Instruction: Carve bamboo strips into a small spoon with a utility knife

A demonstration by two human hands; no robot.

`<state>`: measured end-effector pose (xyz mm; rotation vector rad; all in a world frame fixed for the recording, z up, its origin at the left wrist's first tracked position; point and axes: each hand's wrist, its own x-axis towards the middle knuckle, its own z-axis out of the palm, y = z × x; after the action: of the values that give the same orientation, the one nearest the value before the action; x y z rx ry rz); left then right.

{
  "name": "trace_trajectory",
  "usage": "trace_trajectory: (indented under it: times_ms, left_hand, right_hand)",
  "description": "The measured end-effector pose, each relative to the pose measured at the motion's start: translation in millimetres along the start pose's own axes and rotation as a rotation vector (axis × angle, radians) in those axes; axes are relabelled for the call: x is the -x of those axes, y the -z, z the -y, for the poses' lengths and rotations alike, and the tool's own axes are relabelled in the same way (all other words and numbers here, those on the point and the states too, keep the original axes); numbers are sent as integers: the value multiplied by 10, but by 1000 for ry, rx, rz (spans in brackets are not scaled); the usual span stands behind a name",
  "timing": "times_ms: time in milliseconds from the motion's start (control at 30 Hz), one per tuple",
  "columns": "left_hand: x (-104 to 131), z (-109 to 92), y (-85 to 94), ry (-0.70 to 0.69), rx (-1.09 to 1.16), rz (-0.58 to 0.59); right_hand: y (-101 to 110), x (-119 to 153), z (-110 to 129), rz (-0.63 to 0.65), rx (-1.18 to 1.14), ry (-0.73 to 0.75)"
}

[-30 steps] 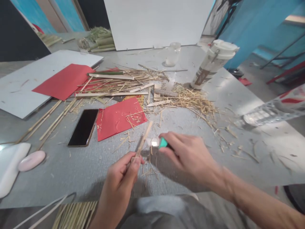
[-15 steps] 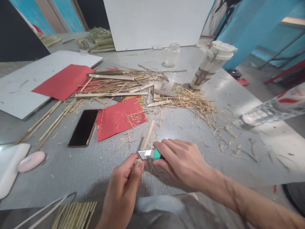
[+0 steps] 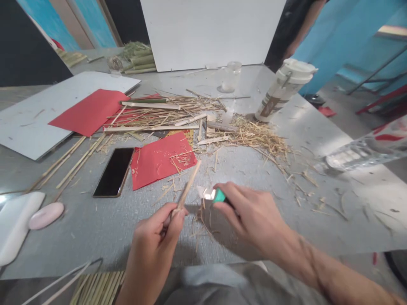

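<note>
Between the thumb and fingers of my left hand (image 3: 160, 237) is a thin pale bamboo strip (image 3: 190, 182), its free end slanting up and away from me. My right hand (image 3: 252, 212) is wrapped round a utility knife (image 3: 218, 196) with a green and black handle. The knife's blade points left, a short gap from the strip. Below the blade, curled shavings (image 3: 201, 216) lie on the grey table (image 3: 152, 262). Just beyond the strip rests a red paper sheet (image 3: 159, 163) sprinkled with shavings.
A phone (image 3: 113, 173) lies left of the red paper. Behind are a heap of sticks (image 3: 152, 112) and straw scraps (image 3: 263, 133). A white-lidded bottle (image 3: 284, 91) and a clear plastic bottle (image 3: 365, 150) are at right. Another person's arm (image 3: 307, 25) shows behind the white board (image 3: 213, 34).
The knife has come off the strip and moved right with my right hand. My left hand has shifted slightly left with the strip. A person has appeared at the back right.
</note>
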<state>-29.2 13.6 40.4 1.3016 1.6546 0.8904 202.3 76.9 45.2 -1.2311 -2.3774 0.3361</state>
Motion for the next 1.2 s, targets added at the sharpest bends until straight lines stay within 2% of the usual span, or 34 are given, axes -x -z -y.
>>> trace_trajectory:
  times_ms: [67,167,300,433,500,600,633,700,767,900,1000,1100,1200]
  left_hand:
    - [-21,-16,-36,-72,-63,-12]
    - [-5,-49,-81,-135,-110,-33]
    - [1,-90,-102,-161,-160,-53]
    - [51,-130,-113,-142,-171,-8]
    - [127,-123,-115,-95,-149,38]
    - [219,-53,-94,-32,-100,70]
    - [214,-22,-81,-32,-86,69]
    - [119,25,-49,-53,-84,91]
    - [-83,31,-17,-47,-94,78]
    - [-607,-89,14,-59,-51,195]
    - [-896,-195,-16,-116,-87,187]
    - [-1025,-216,-83,-178,-138,170]
    - [-1038,-178,-156,-206,-169,135]
  right_hand:
    - [-90,33,138,25,-50,36]
    - [-127,43,195,41,-76,49]
    - [-131,62,229,51,-80,70]
    - [-155,30,173,40,-42,71]
    - [-121,-33,5,42,27,-40]
    - [30,-146,-363,8,203,-345]
    - [93,-179,-467,-8,226,-364]
    - [199,-230,-577,-77,198,-335]
    - [245,-273,-544,-102,134,-262]
    - [140,-382,-318,0,66,-156]
    - [6,-491,-280,68,82,-159]
    - [-88,-561,-342,95,108,-191]
    - [-162,-556,-378,130,117,-193]
